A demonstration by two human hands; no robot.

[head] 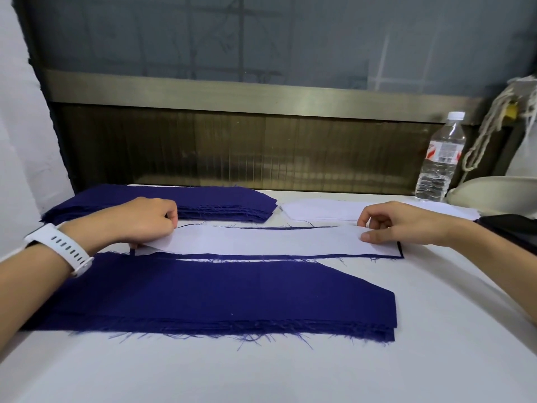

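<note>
While you hold it at both ends, the white strip (261, 241) lies flat and lengthwise at mid-table, on a navy piece (290, 257) that shows only as a thin rim along its far, near and right edges.

Hands: your left hand (148, 219) has its fingers curled, the tips pinching the strip's left end. Your right hand (398, 222) grasps the right end, thumb flat on top and fingers curled at the far edge.

Progress, as judged: the strip is laid and nearly matched to the navy piece. The left end looks slightly lifted, so squaring and smoothing it is likely what remains.

Adjacent: a near navy stack (218, 298) with frayed edges, just beside the strip. A far navy stack (203, 202) lies behind your left hand, and white cut pieces (319, 210) sit to its right.

Further out: water bottle (440, 161) at the back right, pale cord (494, 126) hanging beside it, white watch (62, 248) on your left wrist, white table (261, 373).

Not readable: your left fingertips are mostly hidden under the hand. A dark item (511, 225) at the right edge is cut off.
</note>
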